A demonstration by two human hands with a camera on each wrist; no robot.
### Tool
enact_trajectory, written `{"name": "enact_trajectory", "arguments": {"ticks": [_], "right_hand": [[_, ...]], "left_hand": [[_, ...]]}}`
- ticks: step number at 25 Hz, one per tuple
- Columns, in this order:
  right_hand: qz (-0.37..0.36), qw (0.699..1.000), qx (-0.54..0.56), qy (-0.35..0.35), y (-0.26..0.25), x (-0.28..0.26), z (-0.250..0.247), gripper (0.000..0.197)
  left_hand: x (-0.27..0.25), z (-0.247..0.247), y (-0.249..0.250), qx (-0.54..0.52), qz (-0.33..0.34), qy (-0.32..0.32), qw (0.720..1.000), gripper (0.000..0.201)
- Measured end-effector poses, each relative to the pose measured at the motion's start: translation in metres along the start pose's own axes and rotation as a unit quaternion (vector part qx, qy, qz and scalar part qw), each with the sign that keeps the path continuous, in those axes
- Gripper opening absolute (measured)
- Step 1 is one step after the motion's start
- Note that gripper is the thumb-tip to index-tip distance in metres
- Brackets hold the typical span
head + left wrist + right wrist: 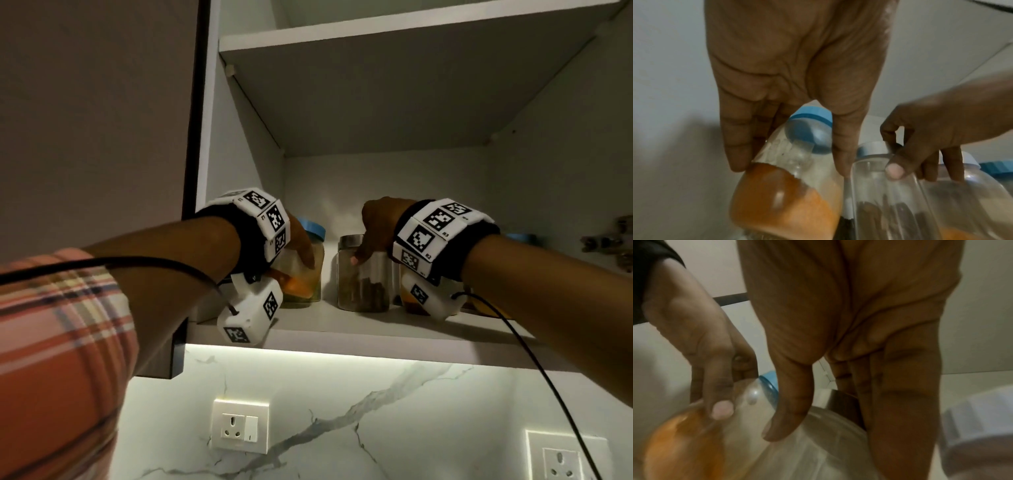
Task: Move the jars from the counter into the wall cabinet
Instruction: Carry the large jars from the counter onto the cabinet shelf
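- The left hand's fingers (737, 146) are curled round the blue-lidded jar (305, 270) of orange powder; the right hand's fingers (895, 170) are wrapped round the metal-lidded jar (359, 274), just right of it.
- Both jars are seen standing on the cabinet's bottom shelf (342, 329).
- The placing step is judged nearly done; next, both grips should be released gently.
- No jar label can be read; the wristbands (428, 229) are marked R2, R3.
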State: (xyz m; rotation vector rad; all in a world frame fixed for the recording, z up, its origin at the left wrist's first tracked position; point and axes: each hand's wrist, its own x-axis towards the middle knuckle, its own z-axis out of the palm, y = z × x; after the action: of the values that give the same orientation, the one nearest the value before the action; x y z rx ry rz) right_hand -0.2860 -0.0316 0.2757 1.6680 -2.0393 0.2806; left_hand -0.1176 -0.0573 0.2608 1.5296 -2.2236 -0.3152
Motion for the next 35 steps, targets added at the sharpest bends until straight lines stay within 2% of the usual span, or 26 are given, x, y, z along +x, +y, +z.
{"name": "enact_trajectory", "arguments": {"ticks": [3,5,7,10,13,15,18,22,25,27,29,32,35], "right_hand": [[-0.017,0.997,-0.013,0.068,0.002,0.013,0.004,0.061],[-0.026,0.995,-0.017,0.094,0.004,0.016,0.005,0.058],[-0.029,0.994,-0.014,0.1,0.005,0.017,0.005,0.054],[-0.029,0.995,-0.006,0.097,0.004,0.017,0.003,0.049],[-0.023,0.998,0.011,0.064,0.003,0.017,0.001,0.051],[-0.018,0.998,0.021,0.06,0.004,0.017,0.001,0.054],[-0.02,0.998,0.024,0.057,0.002,0.017,-0.001,0.053],[-0.025,0.998,0.015,0.06,-0.001,0.016,-0.001,0.048],[-0.021,0.998,0.015,0.055,-0.003,0.015,-0.002,0.049],[-0.015,0.998,0.018,0.054,-0.005,0.015,-0.002,0.05],[-0.012,0.998,0.009,0.068,-0.007,0.012,-0.002,0.05],[-0.006,0.996,-0.009,0.083,-0.008,0.001,-0.003,0.053],[0.0,0.995,-0.033,0.091,-0.014,-0.016,-0.016,0.037]], "left_hand": [[0.006,0.003,0.003,-0.005,-0.04,-0.04,0.998,0.078],[0.01,0.003,0.008,-0.031,-0.063,-0.039,0.997,0.062],[0.016,0.001,0.006,-0.002,-0.043,0.003,0.999,0.048],[0.015,0.002,0.003,0.008,-0.044,0.021,0.999,0.05],[0.005,0.002,0.002,-0.011,-0.084,-0.016,0.996,0.056],[0.007,0.003,-0.001,-0.008,-0.08,-0.018,0.997,0.058],[0.012,0.006,-0.002,0.081,-0.056,0.001,0.995,0.061],[0.016,0.005,-0.003,0.123,-0.011,0.015,0.992,0.044],[0.014,0.003,-0.005,0.147,-0.018,0.009,0.989,0.034],[0.012,0.001,-0.008,0.16,-0.02,0.002,0.987,0.035],[0.008,-0.001,-0.01,0.131,-0.012,0.005,0.991,0.031],[-0.003,-0.009,-0.012,0.03,-0.011,0.008,0.999,0.028],[-0.011,-0.018,-0.012,0.037,0.043,0.103,0.993,0.027]]}}
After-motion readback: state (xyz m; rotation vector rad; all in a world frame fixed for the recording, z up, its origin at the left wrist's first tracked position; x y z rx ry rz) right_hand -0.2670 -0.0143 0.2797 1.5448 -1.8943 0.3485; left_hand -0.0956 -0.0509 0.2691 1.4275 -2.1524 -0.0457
